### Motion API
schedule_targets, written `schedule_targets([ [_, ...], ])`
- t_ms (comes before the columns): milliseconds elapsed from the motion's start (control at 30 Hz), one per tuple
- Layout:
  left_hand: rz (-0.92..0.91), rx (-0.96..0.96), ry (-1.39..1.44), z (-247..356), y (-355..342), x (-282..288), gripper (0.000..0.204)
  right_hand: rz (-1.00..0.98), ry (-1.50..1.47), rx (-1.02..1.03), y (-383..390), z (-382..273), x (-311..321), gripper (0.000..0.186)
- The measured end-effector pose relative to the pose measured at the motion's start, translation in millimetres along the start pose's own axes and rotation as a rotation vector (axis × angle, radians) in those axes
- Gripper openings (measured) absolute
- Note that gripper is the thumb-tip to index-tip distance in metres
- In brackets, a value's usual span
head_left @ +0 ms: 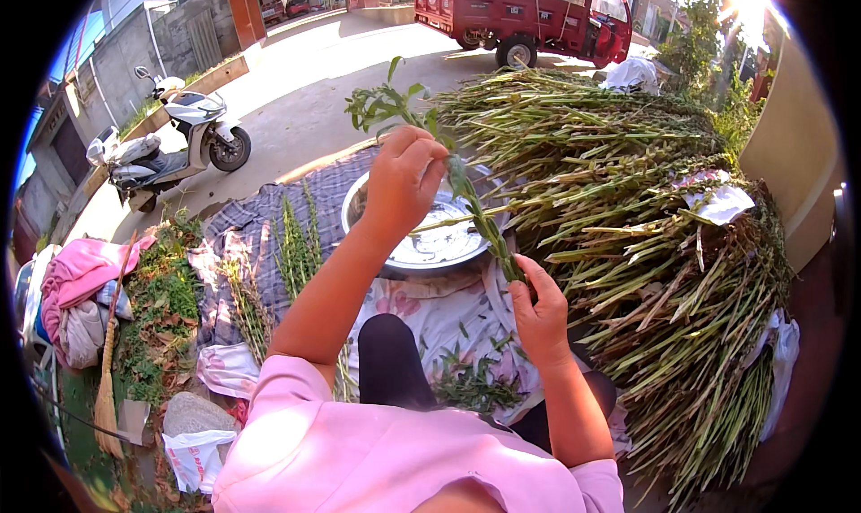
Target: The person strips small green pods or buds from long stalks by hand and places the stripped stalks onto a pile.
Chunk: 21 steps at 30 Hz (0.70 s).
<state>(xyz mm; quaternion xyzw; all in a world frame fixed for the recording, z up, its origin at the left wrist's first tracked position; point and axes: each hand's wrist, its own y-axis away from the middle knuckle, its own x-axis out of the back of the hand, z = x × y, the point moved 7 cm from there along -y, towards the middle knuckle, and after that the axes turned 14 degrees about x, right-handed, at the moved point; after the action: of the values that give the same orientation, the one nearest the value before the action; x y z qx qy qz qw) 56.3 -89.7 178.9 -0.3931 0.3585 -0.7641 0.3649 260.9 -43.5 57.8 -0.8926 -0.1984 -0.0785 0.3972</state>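
A green leafy plant stalk (480, 217) runs diagonally between my hands. My left hand (405, 174) has its fingers closed on the upper part, just below the leafy top (386, 105). Lower down, my right hand (536, 308) grips the stem. Behind the stalk is a wide metal basin (399, 257), partly hidden by my left arm. Torn green leaves (475, 387) lie on the pale floral cloth (408, 293) beneath my hands.
A big heap of cut stalks (655, 334) fills the right side. On the left are a broom (109, 396), piled clothes (81, 289), a white scooter (179, 145) and stalk bundles (296, 244) on a plaid cloth. A red three-wheeled truck (556, 20) stands behind.
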Motion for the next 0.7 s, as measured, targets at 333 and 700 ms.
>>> schedule_targets([
  [333, 0.228, 0.817, 1.250, -100.8, 10.6, 3.7, 0.006, -0.211, -0.757, -0.508, 4.4, 12.2, -12.7, 0.033],
  [700, -0.007, 0.914, 1.212, -89.7, -7.1, -18.8, 0.017, -0.282, -0.956, -0.625, 11.4, 9.4, -23.8, 0.033],
])
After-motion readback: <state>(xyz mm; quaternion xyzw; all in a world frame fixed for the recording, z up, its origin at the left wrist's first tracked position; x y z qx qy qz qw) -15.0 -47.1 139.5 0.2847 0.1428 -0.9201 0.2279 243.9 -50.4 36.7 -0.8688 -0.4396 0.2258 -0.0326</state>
